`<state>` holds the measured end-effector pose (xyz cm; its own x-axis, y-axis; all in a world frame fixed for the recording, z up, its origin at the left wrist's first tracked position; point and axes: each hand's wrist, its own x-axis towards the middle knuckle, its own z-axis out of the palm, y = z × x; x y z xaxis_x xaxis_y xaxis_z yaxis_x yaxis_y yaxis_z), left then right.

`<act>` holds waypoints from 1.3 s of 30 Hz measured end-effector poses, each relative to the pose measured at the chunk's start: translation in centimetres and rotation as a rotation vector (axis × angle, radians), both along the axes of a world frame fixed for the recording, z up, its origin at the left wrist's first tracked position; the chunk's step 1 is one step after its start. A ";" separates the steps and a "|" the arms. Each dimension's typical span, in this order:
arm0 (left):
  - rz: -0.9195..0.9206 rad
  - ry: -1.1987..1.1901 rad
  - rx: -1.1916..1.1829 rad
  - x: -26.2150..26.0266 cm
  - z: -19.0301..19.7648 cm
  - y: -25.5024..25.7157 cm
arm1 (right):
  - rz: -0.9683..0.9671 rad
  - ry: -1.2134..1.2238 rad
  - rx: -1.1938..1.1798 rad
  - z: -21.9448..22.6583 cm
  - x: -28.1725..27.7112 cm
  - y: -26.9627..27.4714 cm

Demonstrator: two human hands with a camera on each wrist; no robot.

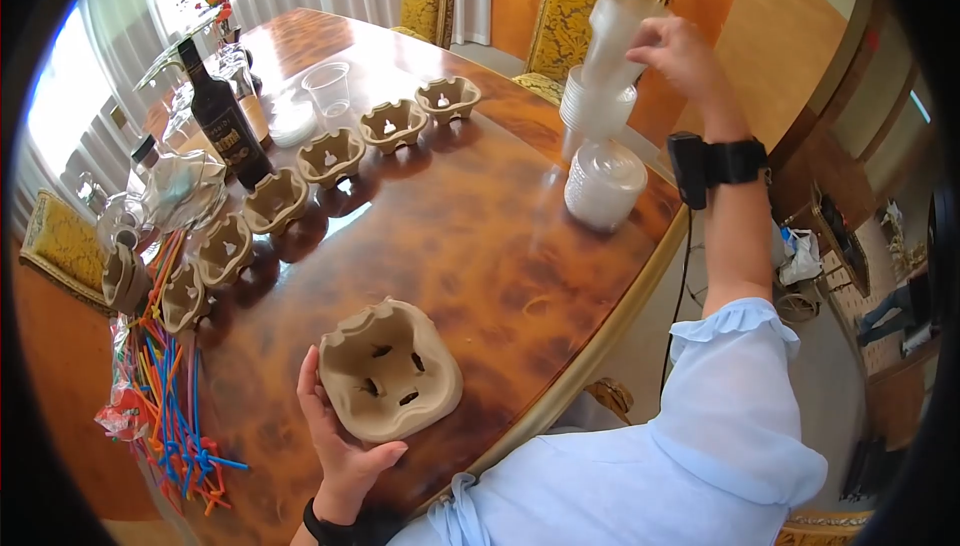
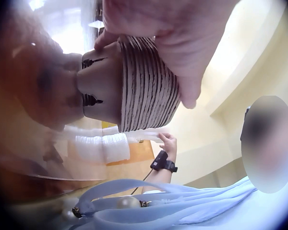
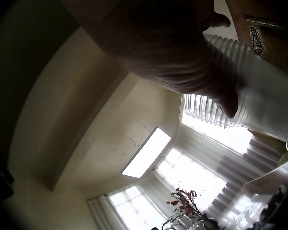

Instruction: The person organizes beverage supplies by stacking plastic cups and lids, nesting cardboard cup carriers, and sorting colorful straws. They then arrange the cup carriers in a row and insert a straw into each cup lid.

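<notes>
A stack of brown cardboard cup carriers [image 1: 392, 371] stands near the table's front edge; its many layered rims show in the left wrist view [image 2: 146, 86]. My left hand [image 1: 345, 451] grips the stack's side, its fingers and thumb [image 2: 189, 91] spread around it. Over the far right of the table, my right hand [image 1: 685, 56] holds blurred clear plastic cups [image 1: 612, 36] above a nested cup stack [image 1: 598, 106]. The right wrist view shows my right hand [image 3: 182, 57] across ribbed, nested clear rims [image 3: 209, 110], thumb pressed on them.
Single carriers [image 1: 330, 158] line the table's far side, beside a dark bottle [image 1: 222, 116], a clear cup [image 1: 328, 89] and lids [image 1: 291, 124]. Colourful straws [image 1: 180, 396] lie at the left. Stacked clear lids [image 1: 605, 186] stand near the right edge. Yellow chairs [image 1: 590, 6] are behind.
</notes>
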<state>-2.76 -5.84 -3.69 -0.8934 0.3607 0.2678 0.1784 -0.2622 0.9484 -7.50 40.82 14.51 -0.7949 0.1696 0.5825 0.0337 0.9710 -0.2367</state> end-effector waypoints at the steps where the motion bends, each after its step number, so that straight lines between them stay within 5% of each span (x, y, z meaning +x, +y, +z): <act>1: -0.010 -0.025 0.036 0.0 0.1 -0.1 | 0.018 0.055 0.037 1.0 0.6 -1.0; 3: -0.043 -0.065 0.084 0.0 -0.1 -0.2 | 0.063 0.159 0.109 2.5 1.5 -3.0; 9: -0.130 -0.086 0.125 -0.1 0.3 -0.9 | 0.663 0.304 -0.310 1.5 -1.0 -10.9; 11: -0.152 -0.090 0.050 -2.0 -1.0 -2.0 | 0.830 0.169 -0.381 -0.9 -3.3 -14.2; 15: 0.298 0.068 -0.255 -7.4 -0.3 -2.3 | 1.092 -0.141 -0.419 -7.3 -8.4 -20.6; 18: 0.291 0.281 -0.204 -11.5 -2.0 -1.3 | 1.232 -0.319 -0.547 -11.6 -10.7 -24.2; 22: 0.268 0.232 -0.092 -11.8 -1.6 -0.1 | 1.297 -0.341 -0.306 -12.7 -10.8 -26.3; 25: 0.238 0.127 0.068 -11.5 -1.4 0.3 | 1.195 -0.731 -0.684 -11.6 -10.4 -25.2; 29: 0.183 0.192 0.098 -11.6 -1.5 0.4 | 1.355 -0.418 -0.495 -12.2 -11.3 -24.6; 39: 0.177 0.305 0.038 -11.8 -2.2 0.2 | 1.274 -0.196 -0.465 -10.9 -9.8 -24.0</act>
